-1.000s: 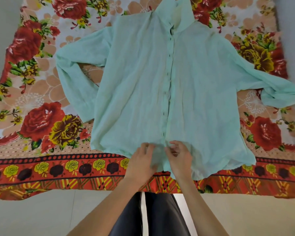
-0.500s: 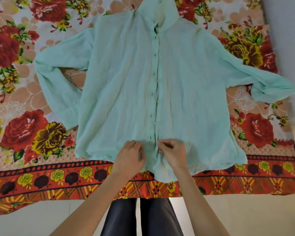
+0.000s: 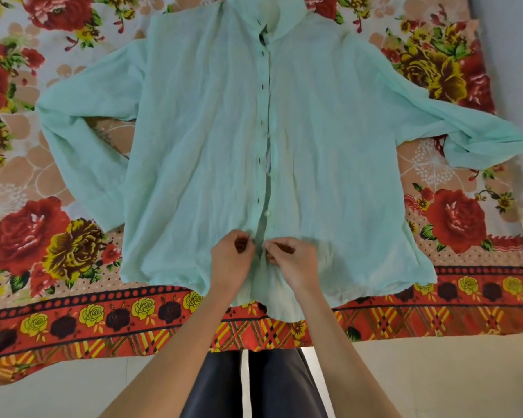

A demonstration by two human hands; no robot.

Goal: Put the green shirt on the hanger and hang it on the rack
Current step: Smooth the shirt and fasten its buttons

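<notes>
A pale green shirt (image 3: 212, 146) lies flat, front up, on a floral bedsheet (image 3: 43, 236), collar at the top, sleeves spread to both sides. Its button strip runs down the middle, parted a little around the middle. My left hand (image 3: 230, 263) pinches the left edge of the strip near the hem. My right hand (image 3: 293, 260) pinches the right edge right beside it, fingers curled on the cloth. No hanger or rack is in view.
The sheet's red and yellow patterned border (image 3: 103, 321) runs along the near edge of the bed. Below it are pale floor (image 3: 73, 396) and my dark trousers (image 3: 254, 387). A grey wall (image 3: 514, 55) stands at the right.
My hands have shifted a little up the button strip from the hem and pinched tighter on the two edges. The view has moved closer to the shirt.
</notes>
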